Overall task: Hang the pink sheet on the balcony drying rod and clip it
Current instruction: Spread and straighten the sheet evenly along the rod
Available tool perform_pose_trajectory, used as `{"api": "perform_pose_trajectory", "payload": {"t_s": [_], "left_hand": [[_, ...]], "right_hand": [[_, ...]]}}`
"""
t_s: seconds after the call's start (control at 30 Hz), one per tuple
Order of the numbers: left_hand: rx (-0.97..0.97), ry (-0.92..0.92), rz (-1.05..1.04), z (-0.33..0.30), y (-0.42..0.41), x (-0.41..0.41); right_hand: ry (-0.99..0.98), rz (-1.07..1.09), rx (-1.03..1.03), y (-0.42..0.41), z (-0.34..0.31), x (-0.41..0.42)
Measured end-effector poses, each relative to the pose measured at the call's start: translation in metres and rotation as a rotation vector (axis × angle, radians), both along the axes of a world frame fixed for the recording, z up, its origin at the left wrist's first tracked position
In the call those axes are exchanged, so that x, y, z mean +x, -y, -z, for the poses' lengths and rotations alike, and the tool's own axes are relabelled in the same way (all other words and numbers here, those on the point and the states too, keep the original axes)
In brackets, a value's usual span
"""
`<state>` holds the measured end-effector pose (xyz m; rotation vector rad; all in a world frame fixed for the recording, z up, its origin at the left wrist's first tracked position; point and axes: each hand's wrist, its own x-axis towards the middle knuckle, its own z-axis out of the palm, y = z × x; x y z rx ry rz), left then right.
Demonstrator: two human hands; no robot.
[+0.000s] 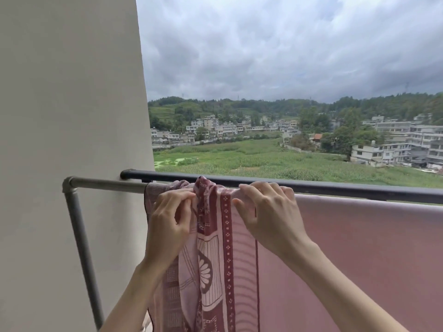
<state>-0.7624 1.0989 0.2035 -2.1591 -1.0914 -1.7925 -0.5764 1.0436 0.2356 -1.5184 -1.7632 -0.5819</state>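
The pink sheet (359, 248) hangs over the grey metal drying rod (105, 183), spread flat to the right. Its left end is bunched, showing a dark red patterned border (225, 236). My left hand (170, 221) pinches the bunched fabric at the top of the rod. My right hand (266, 212) rests on top of the rod with its fingers curled over the sheet and its thumb on the near side. No clip is visible.
A black balcony railing (335, 188) runs just behind the rod. The rod bends down at an elbow joint (68, 184) into a vertical post (84, 255) beside the beige wall (67, 104) on the left. Fields and buildings lie beyond.
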Motion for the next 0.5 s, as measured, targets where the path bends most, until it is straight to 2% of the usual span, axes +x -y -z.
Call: {"api": "perform_pose_trajectory", "payload": {"t_s": [0.07,0.13,0.23,0.3,0.4,0.5], "left_hand": [[-0.067,0.079,-0.116,0.007,-0.005,-0.018],[-0.245,0.222,-0.163,0.013,-0.01,-0.034],[-0.595,0.412,0.027,0.015,-0.01,-0.041],[-0.743,0.504,0.158,0.017,-0.007,-0.036],[-0.843,0.587,0.265,0.017,-0.005,-0.03],[-0.784,0.64,0.316,0.006,-0.004,-0.032]], "right_hand": [[0.057,-0.007,-0.08,-0.007,-0.001,-0.021],[0.108,0.041,-0.1,-0.012,0.002,-0.034],[0.124,0.137,-0.062,-0.016,0.011,-0.045],[0.111,0.158,-0.019,-0.015,0.014,-0.045],[0.087,0.133,0.006,-0.012,0.013,-0.043],[0.079,0.093,-0.012,-0.011,0.009,-0.046]]}}
